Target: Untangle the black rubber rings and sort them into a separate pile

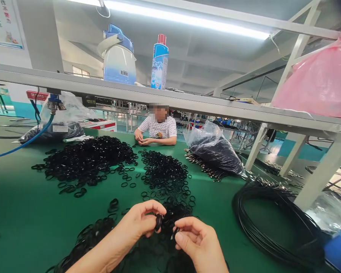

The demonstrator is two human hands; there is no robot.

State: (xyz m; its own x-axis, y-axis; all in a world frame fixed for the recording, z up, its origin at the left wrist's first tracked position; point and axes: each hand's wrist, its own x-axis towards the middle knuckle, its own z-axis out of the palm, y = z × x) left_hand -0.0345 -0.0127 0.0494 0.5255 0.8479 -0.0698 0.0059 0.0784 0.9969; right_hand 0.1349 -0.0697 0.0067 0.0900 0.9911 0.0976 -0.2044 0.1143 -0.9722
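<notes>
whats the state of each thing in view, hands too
Left hand: pinching a black piece
Right hand: pinching another black piece
Loose black rings: heaped and scattered on the table
Cable: coiled
Clear bag: filled
Spray can: upright, red cap on
Jug: upright, blue lid on
Tube light: lit
Pink bag: bulging

We are in what looks like a factory workshop: before us, a green workbench (216,201) heaped with small black rings (88,159) and a coil of black cable (251,227). Overhead, a metal shelf (187,100) and tube light (187,19); opposite, a person (161,129); beyond, more rows of tables (123,113).
</notes>
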